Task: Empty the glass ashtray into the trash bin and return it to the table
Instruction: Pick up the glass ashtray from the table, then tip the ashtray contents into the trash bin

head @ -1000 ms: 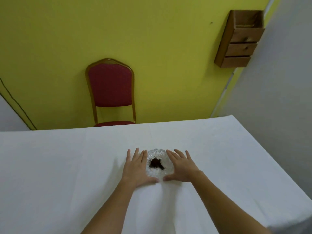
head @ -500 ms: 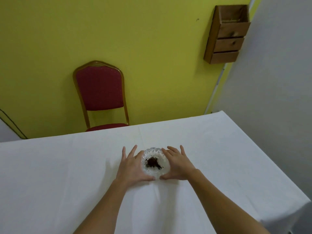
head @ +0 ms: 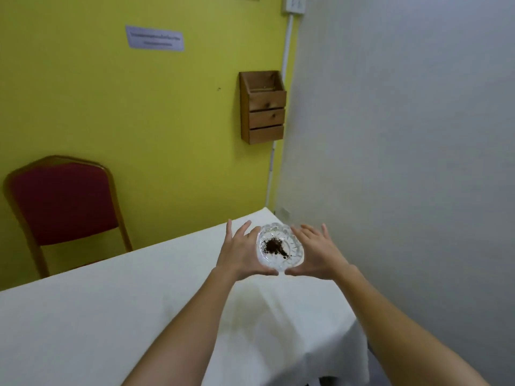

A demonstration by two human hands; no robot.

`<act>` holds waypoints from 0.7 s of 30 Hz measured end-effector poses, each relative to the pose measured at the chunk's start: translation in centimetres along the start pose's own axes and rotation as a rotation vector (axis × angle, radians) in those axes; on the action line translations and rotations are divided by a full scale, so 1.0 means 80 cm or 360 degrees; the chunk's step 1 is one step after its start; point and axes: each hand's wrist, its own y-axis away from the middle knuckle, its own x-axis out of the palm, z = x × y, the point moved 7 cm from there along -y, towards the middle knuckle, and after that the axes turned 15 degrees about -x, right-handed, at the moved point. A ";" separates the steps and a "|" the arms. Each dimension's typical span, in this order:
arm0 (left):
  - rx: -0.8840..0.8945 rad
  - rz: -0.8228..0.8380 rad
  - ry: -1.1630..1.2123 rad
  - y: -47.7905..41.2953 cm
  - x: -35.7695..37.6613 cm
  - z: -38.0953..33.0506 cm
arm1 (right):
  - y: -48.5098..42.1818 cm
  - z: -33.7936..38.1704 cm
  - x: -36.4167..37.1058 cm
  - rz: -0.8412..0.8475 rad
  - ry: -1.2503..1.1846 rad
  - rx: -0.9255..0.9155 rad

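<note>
The clear cut-glass ashtray (head: 289, 256) holds a small dark heap of ash at its centre. It hangs above the table, near the far right corner, held level between both palms. My left hand (head: 239, 253) presses its left side, fingers spread upward. My right hand (head: 317, 256) presses its right side the same way. The white-clothed table (head: 111, 316) lies below. No trash bin is in view.
A red padded chair (head: 64, 201) with a gold frame stands behind the table at the left against the yellow wall. A wooden drawer box (head: 263, 107) hangs on that wall by the corner. A grey wall (head: 404, 162) runs close along the table's right edge.
Both hands closed on the ashtray and lifted it off the tablecloth. The view has swung right and upward, so the chair now sits at the far left.
</note>
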 end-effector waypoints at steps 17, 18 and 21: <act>0.0387 0.0133 0.0324 -0.049 0.106 -0.335 | 0.236 -0.258 -0.028 -0.0114 -0.0289 0.0641; 0.0392 0.0145 0.0324 -0.058 0.116 -0.344 | 0.237 -0.271 -0.024 -0.0139 -0.0359 0.0647; 0.0379 0.0174 0.0375 -0.095 0.141 -0.366 | 0.227 -0.315 -0.010 -0.0145 -0.0630 0.0688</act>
